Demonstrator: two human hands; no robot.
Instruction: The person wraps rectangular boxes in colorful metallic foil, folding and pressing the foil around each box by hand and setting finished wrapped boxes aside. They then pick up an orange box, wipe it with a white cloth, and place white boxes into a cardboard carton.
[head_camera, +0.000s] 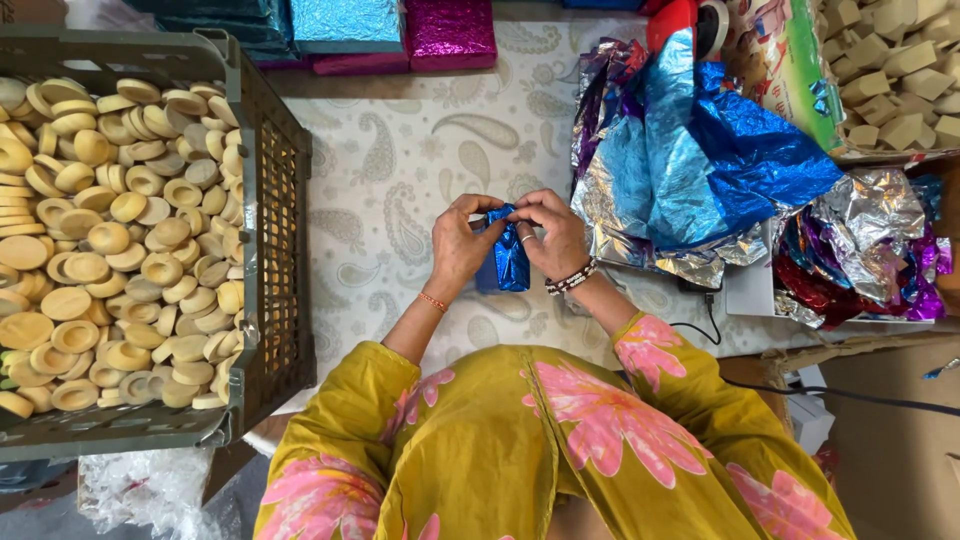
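Pinching blue foil around a small wrapped piece (509, 256), my left hand (462, 243) and right hand (553, 235) both grip it over the paisley cloth (400, 150); a crate of round biscuits (110, 240) sits left, loose foil sheets (700, 150) right.

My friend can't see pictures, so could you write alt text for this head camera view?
Seen from above, a person's left hand and right hand fold shiny blue foil around a small item over a paisley tablecloth. A crate of round tan discs sits on the left, and loose foil sheets are piled on the right.
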